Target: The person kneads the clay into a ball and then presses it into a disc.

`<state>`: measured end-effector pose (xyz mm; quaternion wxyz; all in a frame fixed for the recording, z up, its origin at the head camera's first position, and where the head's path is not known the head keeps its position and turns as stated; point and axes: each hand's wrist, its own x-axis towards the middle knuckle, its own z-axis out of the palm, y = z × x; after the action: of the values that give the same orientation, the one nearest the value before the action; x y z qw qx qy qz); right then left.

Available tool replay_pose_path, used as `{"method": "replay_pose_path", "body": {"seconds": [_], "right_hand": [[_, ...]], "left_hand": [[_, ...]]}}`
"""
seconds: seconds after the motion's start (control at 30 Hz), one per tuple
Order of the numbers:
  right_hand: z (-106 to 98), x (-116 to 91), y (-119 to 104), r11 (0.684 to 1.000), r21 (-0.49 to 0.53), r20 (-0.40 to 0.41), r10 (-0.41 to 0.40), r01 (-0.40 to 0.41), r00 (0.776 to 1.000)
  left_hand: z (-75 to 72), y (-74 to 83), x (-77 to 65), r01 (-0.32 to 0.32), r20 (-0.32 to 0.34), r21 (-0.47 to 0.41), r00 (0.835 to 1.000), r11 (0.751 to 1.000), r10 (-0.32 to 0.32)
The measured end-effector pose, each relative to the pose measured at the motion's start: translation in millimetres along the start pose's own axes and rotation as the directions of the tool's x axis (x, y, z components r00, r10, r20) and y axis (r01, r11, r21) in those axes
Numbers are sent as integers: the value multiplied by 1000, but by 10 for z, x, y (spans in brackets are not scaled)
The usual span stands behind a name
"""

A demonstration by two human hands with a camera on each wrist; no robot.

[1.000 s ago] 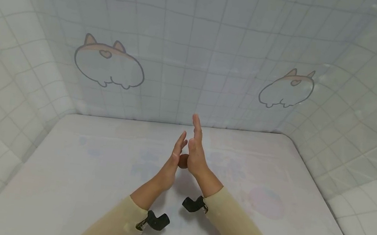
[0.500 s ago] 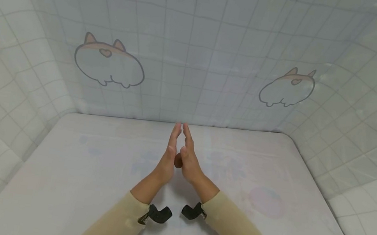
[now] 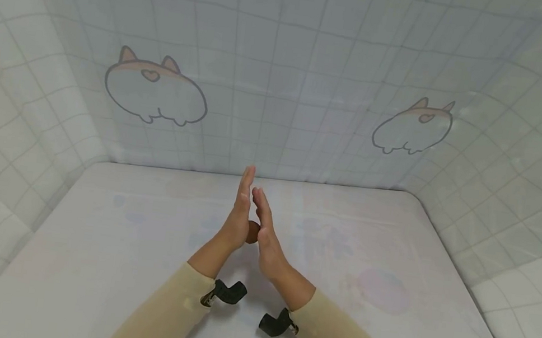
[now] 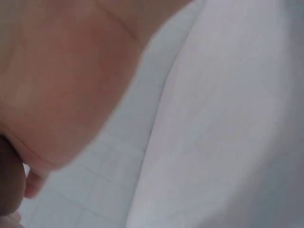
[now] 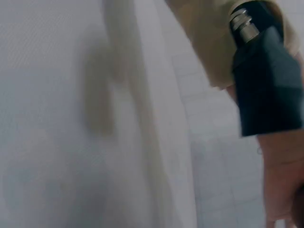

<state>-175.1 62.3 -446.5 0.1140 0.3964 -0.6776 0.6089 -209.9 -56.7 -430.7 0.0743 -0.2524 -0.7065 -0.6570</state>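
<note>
A small round brown ball (image 3: 253, 233) is pressed between the two palms in the head view, above the white table. My left hand (image 3: 236, 222) lies against its left side with straight fingers, the tips pointing away. On the other side my right hand (image 3: 268, 247) touches the ball with its palm, its fingers straight too and lower than the left ones. The left wrist view has a palm (image 4: 61, 95) up close, with the ball (image 4: 9, 183) cut off at the left edge. In the right wrist view, the left hand (image 5: 280, 183) shows beside the partly visible ball (image 5: 299, 206).
A white table (image 3: 102, 261) with faint coloured prints lies below the hands. Tile-patterned curtains (image 3: 272, 79) with cartoon corgi drawings rise behind and at both sides. Black camera mounts (image 3: 230, 292) stick out from both sleeved wrists.
The palms have slid past each other: the left hand has moved forward, the right hand back. The ball between them has shifted slightly left.
</note>
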Motion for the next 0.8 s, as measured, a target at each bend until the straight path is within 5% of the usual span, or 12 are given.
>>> {"method": "replay_pose_path", "body": {"seconds": [0.33,0.8], "right_hand": [[-49,81,-141,998,-52,-70,-50,47,996],[-221,241,-86,986,-168,-150,-8,-18,989]], "left_hand": [[20,-115,-90,80,75,53,994,995,-83],[122,-29,-280,70,186,82,979,994,-85]]}}
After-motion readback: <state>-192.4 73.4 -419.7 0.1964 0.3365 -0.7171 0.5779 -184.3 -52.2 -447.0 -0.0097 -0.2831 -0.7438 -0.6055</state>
